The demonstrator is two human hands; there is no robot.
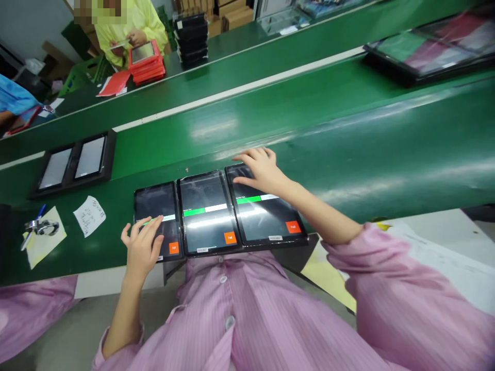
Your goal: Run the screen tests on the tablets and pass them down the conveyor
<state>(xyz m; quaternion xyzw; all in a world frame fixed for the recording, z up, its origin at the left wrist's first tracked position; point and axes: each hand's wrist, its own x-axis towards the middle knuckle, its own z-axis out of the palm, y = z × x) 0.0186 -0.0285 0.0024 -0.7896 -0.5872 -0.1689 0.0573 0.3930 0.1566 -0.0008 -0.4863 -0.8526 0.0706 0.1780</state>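
Three dark tablets lie side by side on the green bench in front of me, each screen lit with a green and white bar and an orange box marked "Fail". On the left tablet (pixel 154 198), my left hand (pixel 143 245) rests over the lower part of the screen, its fingers spread. The middle tablet (pixel 204 226) has no hand on it. Above the upper half of the right tablet (pixel 266 219), my right hand (pixel 261 170) is held with fingers apart. Whether its fingertips touch the glass I cannot tell.
A black tray (pixel 110 154) with two pale-screened tablets sits to the left; another tray (pixel 410 74) is at the far right. Nearby lie a handwritten note (pixel 89 215) and a yellow paper (pixel 50 247). Across the bench, a person in yellow (pixel 145 20) stands behind stacked red tablets (pixel 147 64).
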